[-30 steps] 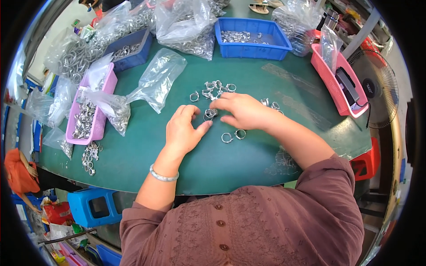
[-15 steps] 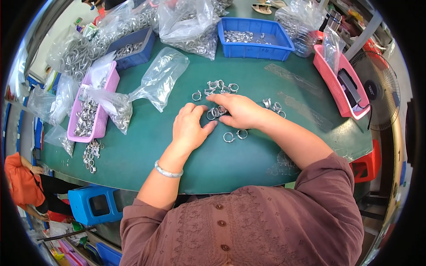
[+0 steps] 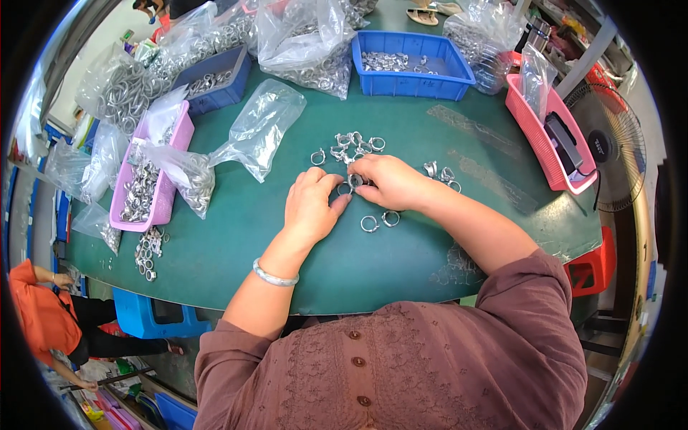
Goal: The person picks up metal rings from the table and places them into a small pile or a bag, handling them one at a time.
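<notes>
My left hand (image 3: 312,203) and my right hand (image 3: 393,183) meet over the middle of the green table. Between the thumb and fingers of my right hand is a small silver metal hose clamp (image 3: 355,180). My left thumb and fingers close around another clamp ring (image 3: 344,188) right beside it, partly hidden by the fingertips. Just beyond my hands lies a loose pile of clamps (image 3: 351,142), with a single clamp (image 3: 317,157) to its left. Two clamps (image 3: 380,221) rest nearer to me, and a few more (image 3: 443,175) lie past my right wrist.
A lilac basket (image 3: 163,208) of small metal parts stands at left, with loose parts (image 3: 148,252) below. An empty-looking clear bag (image 3: 264,129), blue bins (image 3: 414,84) and bags of rings (image 3: 304,54) lie farther back. A pink basket (image 3: 530,136) and fan (image 3: 609,147) are at right.
My right fingers have drawn back from the pile's edge toward my left hand and now pinch a clamp. At lower left, a person in orange and the blue stool have shifted.
</notes>
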Demonstrator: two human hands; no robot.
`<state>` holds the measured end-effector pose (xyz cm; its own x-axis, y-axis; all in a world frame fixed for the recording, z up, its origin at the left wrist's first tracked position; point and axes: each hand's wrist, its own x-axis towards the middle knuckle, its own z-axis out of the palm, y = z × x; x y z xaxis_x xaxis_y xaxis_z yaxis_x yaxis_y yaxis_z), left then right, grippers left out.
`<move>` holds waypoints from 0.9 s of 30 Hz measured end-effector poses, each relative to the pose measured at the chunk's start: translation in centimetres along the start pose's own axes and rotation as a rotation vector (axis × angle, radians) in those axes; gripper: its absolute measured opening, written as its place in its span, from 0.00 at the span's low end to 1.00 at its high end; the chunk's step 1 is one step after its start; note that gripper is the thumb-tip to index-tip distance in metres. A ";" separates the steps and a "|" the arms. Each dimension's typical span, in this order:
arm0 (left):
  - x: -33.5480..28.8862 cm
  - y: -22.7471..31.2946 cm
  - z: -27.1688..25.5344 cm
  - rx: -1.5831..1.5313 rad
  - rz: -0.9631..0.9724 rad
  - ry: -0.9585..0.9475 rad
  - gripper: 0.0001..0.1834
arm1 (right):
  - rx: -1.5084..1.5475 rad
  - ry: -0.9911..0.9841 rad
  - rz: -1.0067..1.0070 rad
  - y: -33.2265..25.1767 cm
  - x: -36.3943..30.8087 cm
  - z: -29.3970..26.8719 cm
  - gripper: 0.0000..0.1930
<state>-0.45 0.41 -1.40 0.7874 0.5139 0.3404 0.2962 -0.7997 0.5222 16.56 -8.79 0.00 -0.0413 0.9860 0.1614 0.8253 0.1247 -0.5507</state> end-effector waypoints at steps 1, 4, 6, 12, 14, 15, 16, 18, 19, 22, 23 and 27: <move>0.1 -0.1 0.0 0.005 -0.010 -0.011 0.15 | -0.033 -0.003 0.005 0.1 -0.3 -0.2 0.16; -0.2 -0.4 -0.3 0.064 -0.054 0.021 0.14 | -0.147 -0.121 0.020 -0.3 -1.0 -1.5 0.16; -0.2 -0.6 -0.5 0.075 -0.072 0.032 0.14 | -0.230 -0.234 0.032 -1.0 -1.5 -3.2 0.16; 0.0 -0.8 -0.4 0.097 -0.123 0.063 0.16 | -0.192 -0.129 0.060 0.8 0.1 -5.3 0.17; 0.2 -0.7 -0.4 0.098 -0.133 0.054 0.17 | -0.246 -0.035 0.065 2.0 0.9 -3.9 0.15; 0.1 -0.7 -0.4 0.086 -0.139 0.058 0.17 | -0.297 0.057 0.067 2.4 1.3 -3.3 0.15; 0.1 -0.6 -0.3 0.073 -0.143 0.060 0.17 | -0.296 0.058 0.066 2.8 1.4 -2.9 0.15; 0.0 -0.6 -0.4 0.067 -0.142 0.062 0.17 | -0.300 0.078 0.072 3.3 1.5 -2.4 0.11; -0.1 -0.7 -0.4 0.059 -0.142 0.062 0.17 | -0.299 0.077 0.071 3.4 1.4 -2.5 0.11; -0.2 -1.1 -0.4 0.053 -0.099 0.104 0.17 | -0.322 -0.004 0.092 3.1 1.2 -3.5 0.08; -0.3 -1.3 -0.4 0.053 -0.102 0.105 0.17 | -0.360 -0.126 0.139 2.9 0.8 -4.3 0.07; -0.2 -1.2 -0.7 0.048 -0.122 0.071 0.16 | -0.418 -0.323 0.239 1.4 0.8 -7.5 0.12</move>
<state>-1.34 1.47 -1.48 0.7043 0.6272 0.3324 0.4137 -0.7432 0.5258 21.91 -8.62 5.55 0.0582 0.9732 -0.2223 0.9825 -0.0953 -0.1600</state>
